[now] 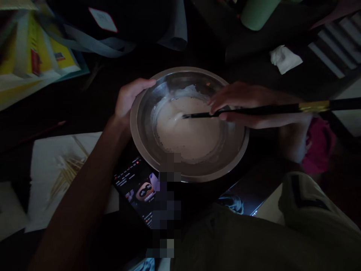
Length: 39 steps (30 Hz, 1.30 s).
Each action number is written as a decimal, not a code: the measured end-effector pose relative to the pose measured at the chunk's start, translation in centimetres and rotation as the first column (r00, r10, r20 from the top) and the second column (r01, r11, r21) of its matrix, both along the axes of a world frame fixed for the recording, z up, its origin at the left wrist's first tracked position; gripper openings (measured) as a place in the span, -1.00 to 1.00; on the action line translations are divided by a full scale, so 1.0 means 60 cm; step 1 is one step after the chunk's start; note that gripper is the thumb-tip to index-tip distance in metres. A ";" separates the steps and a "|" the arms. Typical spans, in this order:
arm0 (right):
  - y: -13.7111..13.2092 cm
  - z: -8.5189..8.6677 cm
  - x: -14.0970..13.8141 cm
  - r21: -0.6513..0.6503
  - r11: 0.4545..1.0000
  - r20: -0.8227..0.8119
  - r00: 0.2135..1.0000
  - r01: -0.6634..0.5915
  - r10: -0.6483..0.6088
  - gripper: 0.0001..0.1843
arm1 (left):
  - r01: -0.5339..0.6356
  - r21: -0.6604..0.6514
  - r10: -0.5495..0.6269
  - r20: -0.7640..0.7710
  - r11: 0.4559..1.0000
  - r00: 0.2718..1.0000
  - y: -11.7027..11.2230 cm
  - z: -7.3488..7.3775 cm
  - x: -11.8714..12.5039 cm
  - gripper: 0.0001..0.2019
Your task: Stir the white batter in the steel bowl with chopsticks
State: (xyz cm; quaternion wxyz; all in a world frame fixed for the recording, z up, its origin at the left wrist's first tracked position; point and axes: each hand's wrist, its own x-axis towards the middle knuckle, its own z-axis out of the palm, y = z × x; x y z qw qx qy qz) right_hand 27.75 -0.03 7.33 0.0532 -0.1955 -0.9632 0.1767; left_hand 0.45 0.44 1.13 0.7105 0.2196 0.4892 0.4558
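A steel bowl (141, 130) sits in the middle of a dark surface and holds a pale, thin batter (187, 131). My left hand (128, 98) grips the bowl's left rim, thumb over the edge. My right hand (245, 103) reaches over the bowl from the right, fingers closed on long black chopsticks (267, 110) with a gold band near the far end. The chopstick tips rest in the batter near the bowl's centre.
A lit phone (138, 188) lies under the bowl's near edge. White paper with thin wooden sticks (66, 175) is at left. Yellow cartons (34, 56) and a dark bag are at back left, a crumpled tissue (284, 58) and a green cup (258, 13) at back right, pink cloth (320, 145) at right.
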 end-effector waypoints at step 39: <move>-0.005 -0.010 -0.009 -0.036 0.985 -0.040 0.985 -0.171 0.169 -0.75 | 0.026 0.038 -0.028 0.050 0.999 0.998 -0.002 0.003 0.001 -0.68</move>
